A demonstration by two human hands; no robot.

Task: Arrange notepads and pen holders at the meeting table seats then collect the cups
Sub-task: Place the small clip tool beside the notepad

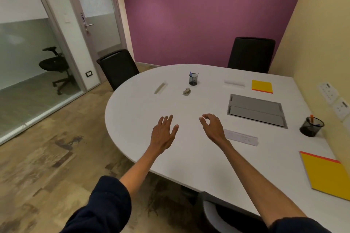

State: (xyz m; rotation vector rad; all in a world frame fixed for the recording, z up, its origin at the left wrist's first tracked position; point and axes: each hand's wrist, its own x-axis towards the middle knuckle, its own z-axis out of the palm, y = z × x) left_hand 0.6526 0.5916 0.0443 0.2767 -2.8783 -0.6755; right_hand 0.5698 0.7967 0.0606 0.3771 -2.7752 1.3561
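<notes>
Both my hands hover empty over the white meeting table [136, 111]. My left hand [164, 132] is flat with fingers spread; my right hand [212, 126] has its fingers loosely curled around nothing. A yellow notepad [262, 86] lies at the far seat, and a second yellow notepad [327, 174] lies at the near right edge. One black mesh pen holder [193, 79] with pens stands far centre. Another black mesh pen holder [311, 126] stands at the right by the wall. No cup shows.
A grey cable hatch [256, 109] is set into the table. A clear ruler-like strip [241, 137] lies right of my right hand. A small crumpled object [187, 91] and a pale strip [160, 87] lie far left. Black chairs [118, 68] [251, 55] stand behind the table.
</notes>
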